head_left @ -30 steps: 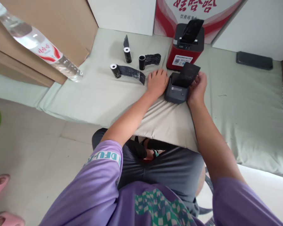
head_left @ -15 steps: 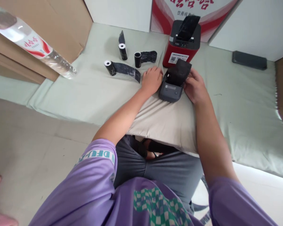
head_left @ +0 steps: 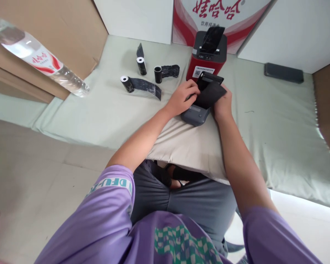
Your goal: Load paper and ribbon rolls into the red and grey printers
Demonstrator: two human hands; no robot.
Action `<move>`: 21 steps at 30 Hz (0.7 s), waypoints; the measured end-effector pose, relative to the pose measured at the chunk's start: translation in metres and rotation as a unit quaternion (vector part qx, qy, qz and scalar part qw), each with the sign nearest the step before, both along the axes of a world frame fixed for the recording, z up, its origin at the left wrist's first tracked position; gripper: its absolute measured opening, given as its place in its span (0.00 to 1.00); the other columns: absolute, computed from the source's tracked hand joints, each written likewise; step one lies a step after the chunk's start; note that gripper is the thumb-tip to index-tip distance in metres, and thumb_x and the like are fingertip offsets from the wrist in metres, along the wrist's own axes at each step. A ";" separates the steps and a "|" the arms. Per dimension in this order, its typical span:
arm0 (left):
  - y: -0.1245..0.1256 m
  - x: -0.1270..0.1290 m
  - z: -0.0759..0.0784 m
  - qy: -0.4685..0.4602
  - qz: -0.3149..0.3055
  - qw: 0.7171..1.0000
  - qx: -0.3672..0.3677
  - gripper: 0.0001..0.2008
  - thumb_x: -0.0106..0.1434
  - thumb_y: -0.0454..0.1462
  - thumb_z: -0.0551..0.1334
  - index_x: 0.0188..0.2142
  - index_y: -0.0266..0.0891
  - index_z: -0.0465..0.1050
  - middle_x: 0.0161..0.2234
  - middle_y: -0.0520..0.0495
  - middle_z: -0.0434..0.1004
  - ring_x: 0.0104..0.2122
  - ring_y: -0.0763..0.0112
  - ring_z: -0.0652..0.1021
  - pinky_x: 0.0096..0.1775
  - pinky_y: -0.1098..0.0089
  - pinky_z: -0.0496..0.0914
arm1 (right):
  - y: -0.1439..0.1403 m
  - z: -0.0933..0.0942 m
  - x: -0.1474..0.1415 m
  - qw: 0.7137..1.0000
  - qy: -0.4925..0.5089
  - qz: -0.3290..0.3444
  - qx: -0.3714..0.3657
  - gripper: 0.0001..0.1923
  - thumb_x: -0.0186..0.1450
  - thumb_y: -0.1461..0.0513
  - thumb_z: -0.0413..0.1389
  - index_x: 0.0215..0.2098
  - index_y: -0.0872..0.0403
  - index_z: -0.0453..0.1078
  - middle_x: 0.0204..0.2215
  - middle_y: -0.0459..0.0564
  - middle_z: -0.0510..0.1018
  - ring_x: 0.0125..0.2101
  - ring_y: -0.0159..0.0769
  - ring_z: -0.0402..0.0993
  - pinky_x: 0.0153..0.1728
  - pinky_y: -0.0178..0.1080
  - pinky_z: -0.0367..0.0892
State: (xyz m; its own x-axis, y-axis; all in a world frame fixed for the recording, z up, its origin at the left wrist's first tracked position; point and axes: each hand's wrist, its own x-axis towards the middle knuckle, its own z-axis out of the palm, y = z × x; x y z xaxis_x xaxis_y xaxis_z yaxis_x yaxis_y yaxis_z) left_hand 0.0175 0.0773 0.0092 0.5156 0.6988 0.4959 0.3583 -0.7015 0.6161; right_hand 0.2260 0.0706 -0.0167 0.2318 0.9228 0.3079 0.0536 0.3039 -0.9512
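The left hand is curled over the near-left top edge of the small grey label printer, fingers bent and pressed against the black paper strip that comes out of it; a loose pinch is suggested, though the fingertips themselves are hidden behind the strip. The right hand is closed around the printer's right side, thumb tucked under the strip's edge, so the paper is held between both hands. The printer is seen on the pale cloth-covered pad, right at the near edge above the lap, its long axis running from near-left to far-right, with the hinged lid tipped up at the far end. The strip is draped diagonally across the printer's top, its free end pointed toward the right hand. Just behind, touching or nearly so, the red printer is stood upright with its own black flap raised. To the left, three small paper rolls are laid apart, dark tails unrolled. A clear water bottle is tilted at far left, and a dark phone is lying well away at right.
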 end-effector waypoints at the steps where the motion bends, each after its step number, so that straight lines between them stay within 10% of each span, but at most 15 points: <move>1: -0.003 -0.001 0.004 0.020 -0.006 1.000 -0.008 0.12 0.75 0.42 0.56 0.44 0.44 0.79 0.53 0.41 0.80 0.57 0.56 0.78 0.63 0.55 0.70 | -0.003 0.003 -0.002 1.000 0.004 -0.007 0.005 0.15 0.65 0.45 0.66 0.39 0.46 0.78 0.36 0.43 0.82 0.43 0.39 0.76 0.54 0.48 0.75; 21: -0.003 -0.001 0.029 -0.033 -0.019 0.989 -0.142 0.17 0.78 0.42 0.51 0.52 0.40 0.78 0.43 0.43 0.84 0.41 0.65 0.83 0.47 0.63 0.76 | -0.004 0.013 -0.004 0.979 0.189 -0.031 -0.070 0.23 0.59 0.42 0.66 0.42 0.45 0.71 0.33 0.42 0.78 0.32 0.33 0.75 0.27 0.35 0.70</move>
